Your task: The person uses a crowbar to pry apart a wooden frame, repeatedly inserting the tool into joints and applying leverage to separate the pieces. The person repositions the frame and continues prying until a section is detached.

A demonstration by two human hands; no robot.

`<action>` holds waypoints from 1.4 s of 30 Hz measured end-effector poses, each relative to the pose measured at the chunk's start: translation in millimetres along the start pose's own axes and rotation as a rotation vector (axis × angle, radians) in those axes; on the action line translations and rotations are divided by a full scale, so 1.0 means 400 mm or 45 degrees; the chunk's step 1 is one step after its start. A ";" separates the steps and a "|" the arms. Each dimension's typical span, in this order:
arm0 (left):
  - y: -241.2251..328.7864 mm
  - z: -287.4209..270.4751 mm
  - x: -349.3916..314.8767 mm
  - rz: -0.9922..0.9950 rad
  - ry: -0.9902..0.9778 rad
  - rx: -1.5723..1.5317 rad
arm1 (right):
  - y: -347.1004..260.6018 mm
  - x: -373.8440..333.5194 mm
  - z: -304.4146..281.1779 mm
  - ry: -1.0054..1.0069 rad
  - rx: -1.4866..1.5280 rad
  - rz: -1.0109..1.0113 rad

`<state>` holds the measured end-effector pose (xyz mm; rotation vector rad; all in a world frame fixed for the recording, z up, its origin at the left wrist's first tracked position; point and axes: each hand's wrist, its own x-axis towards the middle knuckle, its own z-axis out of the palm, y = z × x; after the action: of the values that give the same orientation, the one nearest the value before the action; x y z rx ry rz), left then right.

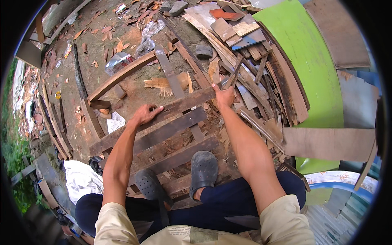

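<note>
A long dark wooden plank [179, 108] lies slantwise in front of me, across other boards. My left hand [147, 114] is closed on it left of its middle, the thumb along the top and the other fingers partly hidden. At its right end my right hand [223, 96] grips the wood, with the thumb side at the plank's tip. Closer to me are a second dark board [167, 130] and a third board [179, 155], roughly parallel to the held one. A narrow greyish slat [169, 73] runs crosswise beneath the plank.
My clogs [204, 169] stand among the boards. A pile of scrap wood [261, 81] rises at the right, beside a green panel [302, 57]. Beyond the plank lie a brown beam [122, 75], a plastic bottle [118, 63] and dry leaves. White cloth [81, 181] is at the left.
</note>
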<state>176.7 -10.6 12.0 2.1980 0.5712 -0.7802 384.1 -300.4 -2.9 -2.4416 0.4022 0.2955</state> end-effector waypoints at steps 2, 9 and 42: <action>0.015 0.000 0.011 -0.038 -0.043 0.056 | 0.011 0.015 -0.014 -0.038 -0.003 -0.053; 0.025 0.029 -0.017 -0.123 0.077 0.273 | -0.005 0.011 0.013 -0.046 -0.016 -0.151; 0.347 0.122 0.112 -0.184 0.367 0.163 | 0.019 -0.002 0.039 -0.005 0.360 0.182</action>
<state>274.6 -129.1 21.6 2.4278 0.8512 -0.5892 379.0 -296.1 -19.0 -2.1399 0.5778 0.2839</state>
